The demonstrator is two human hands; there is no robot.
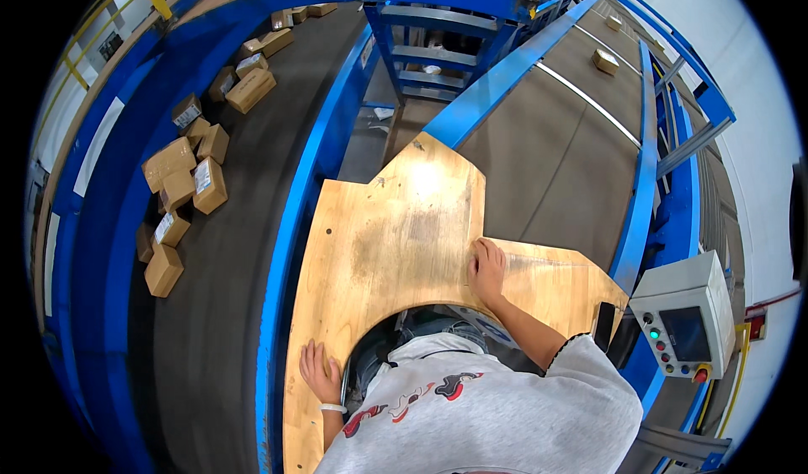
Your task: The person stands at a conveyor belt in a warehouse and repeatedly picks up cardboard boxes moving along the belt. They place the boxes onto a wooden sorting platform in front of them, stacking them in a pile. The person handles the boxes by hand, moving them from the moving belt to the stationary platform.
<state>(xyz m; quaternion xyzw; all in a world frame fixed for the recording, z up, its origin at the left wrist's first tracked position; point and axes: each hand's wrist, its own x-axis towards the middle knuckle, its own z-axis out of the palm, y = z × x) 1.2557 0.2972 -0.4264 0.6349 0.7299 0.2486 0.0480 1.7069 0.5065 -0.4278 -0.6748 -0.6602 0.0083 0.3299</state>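
Note:
A wooden work table [404, 240] with a curved cutout wraps around my body. My left hand [319, 370] rests palm down on its left part, with a white band at the wrist. Its fingers are slightly apart and hold nothing. Farther forward and to the right, my right hand [487, 270] lies on the wood at the inner corner beside the right belt. Nothing shows in it; the fingers are slightly bent, and the palm is hidden. A strip of clear tape [543, 262] appears stuck to the table just right of that hand.
Several cardboard boxes [211, 185] line the far side of the left conveyor belt [252, 221]. The right conveyor belt [549, 152] carries a small box [605, 61] farther up. A control box [685, 322] with buttons stands at right, near a black phone-like object [604, 325]. Blue steps [435, 54] rise ahead.

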